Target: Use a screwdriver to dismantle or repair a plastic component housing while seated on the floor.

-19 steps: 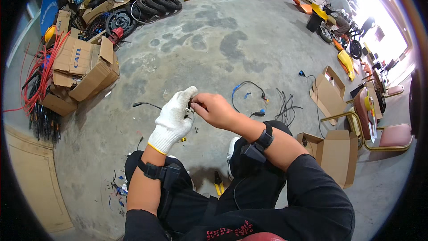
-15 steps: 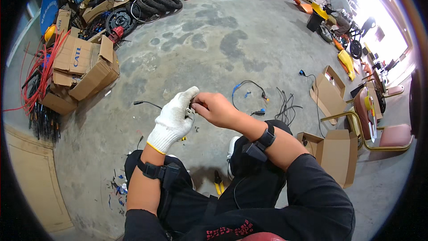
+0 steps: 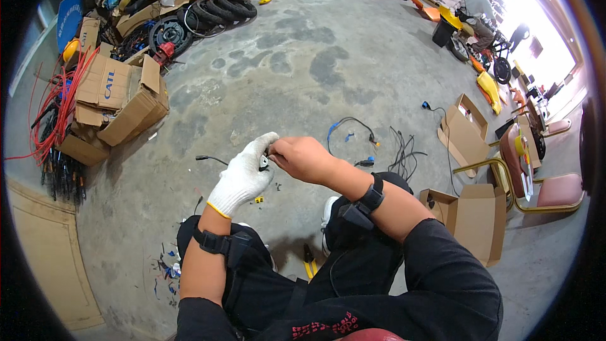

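My left hand, in a white knitted glove, is closed around a black cable, whose connector end sticks out to the left. My bare right hand meets the glove's fingertips with its fingers pinched together. A small dark piece shows between the two hands, too hidden to name. Below them on the floor lie a small yellow piece and a few dark bits. Yellow-handled pliers rest between my feet.
Ahead to the right lie a blue-and-black cable, a loose black cable bundle and open cardboard boxes. A pink chair stands at right. Cartons and tyres crowd the left. Another person bends over at the far right.
The cable's connector end has moved slightly down and to the right. Both hands have shifted a little, and the right fingers have turned at the glove's fingertips.
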Available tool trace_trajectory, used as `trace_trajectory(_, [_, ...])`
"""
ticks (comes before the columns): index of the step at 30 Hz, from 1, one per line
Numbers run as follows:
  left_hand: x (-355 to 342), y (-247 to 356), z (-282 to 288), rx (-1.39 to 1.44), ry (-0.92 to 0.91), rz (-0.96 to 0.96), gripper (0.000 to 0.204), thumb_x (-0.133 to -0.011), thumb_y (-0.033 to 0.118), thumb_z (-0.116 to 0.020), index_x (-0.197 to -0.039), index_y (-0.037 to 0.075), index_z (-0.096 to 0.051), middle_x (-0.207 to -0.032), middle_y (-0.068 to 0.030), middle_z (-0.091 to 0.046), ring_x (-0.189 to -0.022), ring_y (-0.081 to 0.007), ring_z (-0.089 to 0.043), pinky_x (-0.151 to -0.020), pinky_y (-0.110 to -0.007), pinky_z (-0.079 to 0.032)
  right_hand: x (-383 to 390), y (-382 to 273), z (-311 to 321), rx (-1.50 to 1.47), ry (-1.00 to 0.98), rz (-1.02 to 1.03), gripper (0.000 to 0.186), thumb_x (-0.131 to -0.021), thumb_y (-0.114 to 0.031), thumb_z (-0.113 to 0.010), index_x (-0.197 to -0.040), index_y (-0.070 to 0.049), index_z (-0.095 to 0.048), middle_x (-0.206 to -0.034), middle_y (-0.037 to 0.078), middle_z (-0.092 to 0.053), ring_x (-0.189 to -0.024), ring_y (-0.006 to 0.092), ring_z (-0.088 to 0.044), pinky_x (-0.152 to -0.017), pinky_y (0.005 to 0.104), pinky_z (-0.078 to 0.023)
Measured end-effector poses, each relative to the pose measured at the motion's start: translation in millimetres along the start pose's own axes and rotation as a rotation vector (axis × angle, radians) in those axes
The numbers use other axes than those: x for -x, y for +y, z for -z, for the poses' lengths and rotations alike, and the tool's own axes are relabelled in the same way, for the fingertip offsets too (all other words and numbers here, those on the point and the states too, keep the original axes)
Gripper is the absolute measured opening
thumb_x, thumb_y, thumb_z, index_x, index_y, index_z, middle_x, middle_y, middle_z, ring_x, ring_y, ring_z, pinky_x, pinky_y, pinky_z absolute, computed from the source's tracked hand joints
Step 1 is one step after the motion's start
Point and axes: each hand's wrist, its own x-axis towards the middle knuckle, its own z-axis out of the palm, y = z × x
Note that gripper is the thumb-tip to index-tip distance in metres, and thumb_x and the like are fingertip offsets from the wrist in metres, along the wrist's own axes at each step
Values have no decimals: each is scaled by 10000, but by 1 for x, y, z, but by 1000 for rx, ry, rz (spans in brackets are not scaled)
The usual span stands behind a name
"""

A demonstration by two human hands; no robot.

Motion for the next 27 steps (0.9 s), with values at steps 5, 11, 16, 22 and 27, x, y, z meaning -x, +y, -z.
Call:
trace_trajectory(5, [0, -12, -5, -19, 131, -114, 551, -855, -1, -594, -1387, 108, -498, -1309, -163, -593, -1159, -319, -617, -977, -368, -496, -2, -5, 1, -276, 6, -130, 222, -924, -231, -627, -1034, -39, -656, -914, 173, -694, -825, 356, -665, -739, 427, -528])
trace_trajectory(11, [-1, -10, -1, -73, 243, -369, 620, -790, -98, -589, -1364, 122, -513, -1259, -175, -585, -1134, -345, -622, -934, -380, -529, -2, -9, 1, -541, -31, -303, 231, -924, -223, -636, -1029, -20, -671, -889, 176, -699, -784, 328, -672, -719, 406, -520])
trace_trajectory(16, [0, -8, 4, -208, 204, -445, 668, -729, -137, -585, -1344, 112, -509, -1272, -178, -579, -1099, -384, -618, -907, -405, -541, 0, -4, 1, -293, -5, -137, 204, -918, -214, -636, -929, -14, -674, -854, 198, -674, -780, 386, -642, -693, 449, -504])
trace_trajectory(22, [5, -7, 11, -227, 153, -460, 653, -735, -112, -581, -1345, 109, -508, -1270, -183, -578, -1084, -391, -620, -903, -406, -540, -1, -7, 1, -291, 9, -18, 184, -910, -195, -631, -901, -14, -666, -844, 205, -661, -792, 410, -622, -690, 481, -491])
trace_trajectory(27, [2, -8, 5, -219, 113, -368, 653, -752, -95, -566, -1367, 110, -496, -1287, -173, -572, -1105, -381, -614, -906, -414, -540, 0, 1, 0, -92, 54, 59, 153, -893, -195, -649, -883, -44, -659, -834, 169, -659, -782, 390, -628, -667, 473, -497])
